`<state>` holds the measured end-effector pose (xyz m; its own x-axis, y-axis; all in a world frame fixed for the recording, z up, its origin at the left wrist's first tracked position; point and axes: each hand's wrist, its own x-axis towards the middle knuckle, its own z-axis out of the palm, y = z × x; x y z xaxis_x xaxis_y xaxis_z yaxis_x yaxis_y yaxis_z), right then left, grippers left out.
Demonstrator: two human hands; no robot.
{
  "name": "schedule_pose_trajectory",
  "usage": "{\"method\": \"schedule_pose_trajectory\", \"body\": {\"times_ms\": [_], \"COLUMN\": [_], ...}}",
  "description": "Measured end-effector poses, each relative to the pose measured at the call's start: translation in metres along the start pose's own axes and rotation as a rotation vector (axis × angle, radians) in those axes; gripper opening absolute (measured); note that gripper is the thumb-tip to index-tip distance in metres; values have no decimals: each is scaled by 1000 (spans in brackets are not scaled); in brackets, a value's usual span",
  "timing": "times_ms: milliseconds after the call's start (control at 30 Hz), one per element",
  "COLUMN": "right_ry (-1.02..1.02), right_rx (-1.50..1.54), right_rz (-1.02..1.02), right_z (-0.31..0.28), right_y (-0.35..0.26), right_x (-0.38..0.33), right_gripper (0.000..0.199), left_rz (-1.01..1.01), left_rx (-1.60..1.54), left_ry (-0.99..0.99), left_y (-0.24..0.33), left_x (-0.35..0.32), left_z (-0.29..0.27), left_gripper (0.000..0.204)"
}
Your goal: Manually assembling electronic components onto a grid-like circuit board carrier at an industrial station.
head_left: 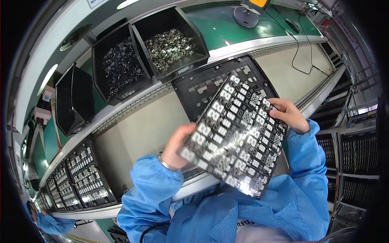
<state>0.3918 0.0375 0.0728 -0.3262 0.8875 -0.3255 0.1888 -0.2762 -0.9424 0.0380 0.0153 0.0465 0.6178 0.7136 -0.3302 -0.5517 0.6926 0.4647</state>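
Note:
A large dark circuit board panel (231, 133), covered in rows of silvery rectangular pads or parts, is held tilted in front of my body. My left hand (176, 146) grips its left edge, slightly blurred. At the upper right edge my right hand (290, 115) has its fingers over the panel's rim. Behind and partly hidden by the panel, a black tray-like fixture (184, 94) with rectangular cut-outs lies on the conveyor (150, 121).
Black bins of small dark parts (121, 67) and shiny metal parts (170, 46) stand beyond the conveyor, with another black bin (75, 101) at left. Populated panels (90, 176) sit down the line. Racks (360, 154) stand right. A cable (298, 52) crosses the far right surface. Another person (52, 222) is at far left.

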Motion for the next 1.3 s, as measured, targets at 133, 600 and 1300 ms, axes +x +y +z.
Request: {"method": "schedule_pose_trajectory", "body": {"times_ms": [133, 600, 1300], "right_ry": [270, 485, -405], "right_rx": [70, -380, -1008], "right_rz": [-111, -182, -630], "right_z": [0, 0, 24], "right_y": [-6, 30, -9], "right_x": [11, 32, 20], "right_gripper": [39, 40, 48], "left_rz": [266, 558, 587], "left_rx": [-135, 701, 2185], "left_ry": [-243, 148, 12], "left_y": [4, 0, -28], "left_x": [-2, -23, -6], "left_z": [-29, -15, 20], "left_gripper": [67, 38, 64]}}
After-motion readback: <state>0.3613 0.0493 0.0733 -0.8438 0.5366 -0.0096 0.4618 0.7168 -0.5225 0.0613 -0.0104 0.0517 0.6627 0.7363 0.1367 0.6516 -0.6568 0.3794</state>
